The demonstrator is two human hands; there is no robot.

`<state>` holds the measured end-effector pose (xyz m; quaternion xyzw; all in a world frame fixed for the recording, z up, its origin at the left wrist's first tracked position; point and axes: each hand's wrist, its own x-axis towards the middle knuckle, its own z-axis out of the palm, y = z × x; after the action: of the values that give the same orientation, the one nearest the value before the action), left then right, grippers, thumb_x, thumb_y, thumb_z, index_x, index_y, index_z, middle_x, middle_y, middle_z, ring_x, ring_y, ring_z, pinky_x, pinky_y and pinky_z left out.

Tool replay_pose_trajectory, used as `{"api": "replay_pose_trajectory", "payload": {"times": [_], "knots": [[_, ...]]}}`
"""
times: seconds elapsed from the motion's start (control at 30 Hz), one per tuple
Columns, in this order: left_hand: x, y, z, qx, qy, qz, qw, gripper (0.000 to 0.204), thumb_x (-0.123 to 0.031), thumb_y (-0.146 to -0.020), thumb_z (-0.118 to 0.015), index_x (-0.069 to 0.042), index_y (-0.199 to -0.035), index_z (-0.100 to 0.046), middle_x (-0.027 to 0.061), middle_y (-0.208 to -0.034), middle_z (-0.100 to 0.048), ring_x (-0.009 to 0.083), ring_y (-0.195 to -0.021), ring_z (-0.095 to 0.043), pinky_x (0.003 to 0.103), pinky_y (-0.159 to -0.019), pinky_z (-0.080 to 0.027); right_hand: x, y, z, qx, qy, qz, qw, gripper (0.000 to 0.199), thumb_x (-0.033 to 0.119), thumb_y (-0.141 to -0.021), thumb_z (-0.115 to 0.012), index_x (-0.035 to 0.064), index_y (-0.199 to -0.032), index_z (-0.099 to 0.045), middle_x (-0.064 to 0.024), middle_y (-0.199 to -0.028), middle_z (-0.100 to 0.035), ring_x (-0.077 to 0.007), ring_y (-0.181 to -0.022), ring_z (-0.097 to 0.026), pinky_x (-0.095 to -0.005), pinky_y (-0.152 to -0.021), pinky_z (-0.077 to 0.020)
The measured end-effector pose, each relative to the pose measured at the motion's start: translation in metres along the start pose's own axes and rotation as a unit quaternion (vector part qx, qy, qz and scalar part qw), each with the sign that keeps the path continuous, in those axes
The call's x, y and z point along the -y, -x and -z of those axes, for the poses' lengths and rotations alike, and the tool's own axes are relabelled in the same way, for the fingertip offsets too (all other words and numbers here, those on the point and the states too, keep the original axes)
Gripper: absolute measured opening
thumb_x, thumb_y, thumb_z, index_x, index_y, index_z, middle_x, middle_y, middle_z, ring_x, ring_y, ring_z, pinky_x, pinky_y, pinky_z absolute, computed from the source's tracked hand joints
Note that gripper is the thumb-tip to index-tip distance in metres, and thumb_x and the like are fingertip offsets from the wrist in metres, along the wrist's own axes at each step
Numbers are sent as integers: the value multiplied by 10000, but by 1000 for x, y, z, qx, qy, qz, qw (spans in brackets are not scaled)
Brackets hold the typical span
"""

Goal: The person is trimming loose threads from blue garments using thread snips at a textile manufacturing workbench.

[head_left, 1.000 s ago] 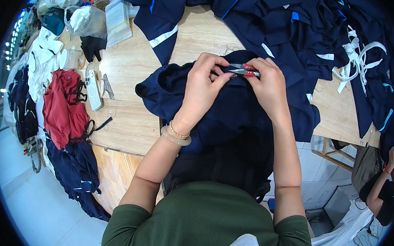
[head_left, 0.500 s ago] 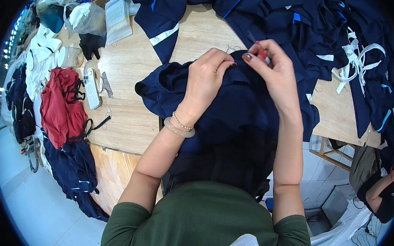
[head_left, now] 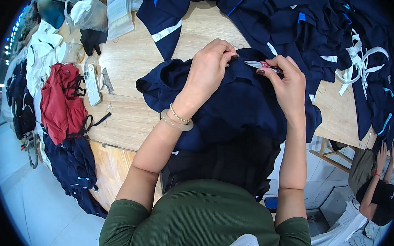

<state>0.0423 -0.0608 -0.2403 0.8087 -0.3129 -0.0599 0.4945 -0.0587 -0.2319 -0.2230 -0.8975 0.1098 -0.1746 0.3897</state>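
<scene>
A navy garment [head_left: 239, 98] lies bunched in front of me, spilling over the table edge toward my lap. Over its upper part, my left hand [head_left: 213, 63] is closed in a pinch, thumb against fingertips; whatever is between them is too small to make out. My right hand [head_left: 287, 79] grips a pair of thread snips [head_left: 263, 65] with red on the handle. Their metal blades point left toward my left fingertips, a short gap apart from them, just above the cloth.
More navy garments [head_left: 283, 33] with blue and white trim pile across the far side. White straps [head_left: 360, 65] lie at right. On the left are a red garment [head_left: 62, 106], a phone [head_left: 92, 85] and plastic bags [head_left: 88, 15]. Another person's arm [head_left: 373, 188] shows at far right.
The snips have turned from pointing up to pointing left, their blades now close to my left fingertips. My right hand has moved slightly right and down. My left hand still pinches over the garment.
</scene>
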Motion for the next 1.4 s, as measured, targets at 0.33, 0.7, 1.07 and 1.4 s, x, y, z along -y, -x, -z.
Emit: {"api": "replay_pose_trajectory", "payload": {"times": [0.33,0.7,1.07,1.4], "knots": [[-6,0,1,10,29,25,999,72,12,-908,-548,66,-922,-593,105,-825,-632,149,-664,-633,243,-633,-516,0,-2,-10,16,0,-8,1000,231,199,-751,-755,19,-836,-636,-81,-714,-575,-216,-635,-541,-313,-574,-420],[-5,-1,3,15,31,29,999,69,11,-908,-550,65,-911,-592,104,-806,-638,143,-660,-632,240,-627,-509,3,-1,-5,15,6,5,1000,241,215,-742,-757,24,-826,-636,-61,-734,-619,-200,-670,-547,-306,-586,-428],[-3,-3,3,7,28,32,999,65,-1,-922,-537,46,-915,-582,93,-781,-644,132,-643,-619,238,-616,-507,8,-4,-8,6,22,41,999,223,172,-742,-758,11,-831,-633,-55,-694,-558,-179,-645,-511,-296,-574,-404],[0,-12,22,-135,67,102,983,172,-25,-959,-492,6,-1070,-620,98,-932,-676,105,-709,-609,208,-638,-497,-3,-3,3,-34,26,-52,998,179,148,-822,-720,0,-883,-639,-66,-818,-640,-142,-733,-610,-237,-679,-458]]}}
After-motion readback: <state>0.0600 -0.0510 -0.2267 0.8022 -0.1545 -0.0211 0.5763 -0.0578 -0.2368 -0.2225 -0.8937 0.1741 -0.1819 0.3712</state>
